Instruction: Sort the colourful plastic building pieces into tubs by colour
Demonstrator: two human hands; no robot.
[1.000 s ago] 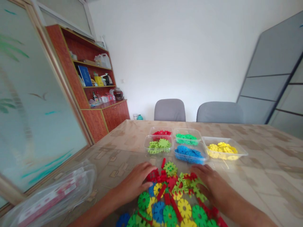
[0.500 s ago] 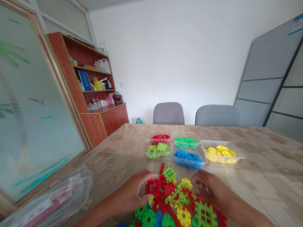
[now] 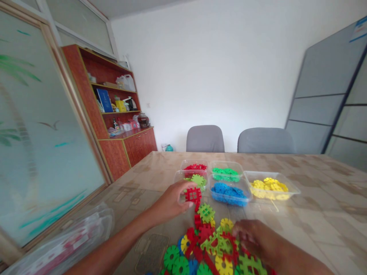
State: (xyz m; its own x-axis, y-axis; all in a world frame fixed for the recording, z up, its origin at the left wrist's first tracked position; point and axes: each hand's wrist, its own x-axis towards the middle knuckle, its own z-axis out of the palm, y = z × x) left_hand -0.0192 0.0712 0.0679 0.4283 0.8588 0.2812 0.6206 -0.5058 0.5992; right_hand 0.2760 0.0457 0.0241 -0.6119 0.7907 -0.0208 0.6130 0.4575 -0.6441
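Note:
My left hand [image 3: 176, 199] is closed around a red square lattice building piece [image 3: 193, 194], raised in front of the tub of light green pieces [image 3: 198, 180]. At the right side of the loose pile, my right hand [image 3: 254, 237] has its fingers curled down, close to a yellow notched disc [image 3: 226, 224] and a light green triangular piece [image 3: 217, 244]. What its fingertips grip, if anything, is hidden. A light green square piece [image 3: 251, 264] lies below that hand. Nearer the pile's far end sits another light green piece [image 3: 206, 213]; a green disc [image 3: 171, 256] lies at the left.
Clear tubs hold red pieces [image 3: 195, 167], green discs [image 3: 225, 174], blue discs [image 3: 228, 192] and yellow discs [image 3: 268, 188]. Clear plastic packaging [image 3: 69, 240] lies at the table's left. Two grey chairs [image 3: 205, 138] stand beyond the far edge.
My left hand has moved away from me, carrying the red square piece from the pile toward the light green tub. My right hand has dropped slightly over the pile, its fingers curling in.

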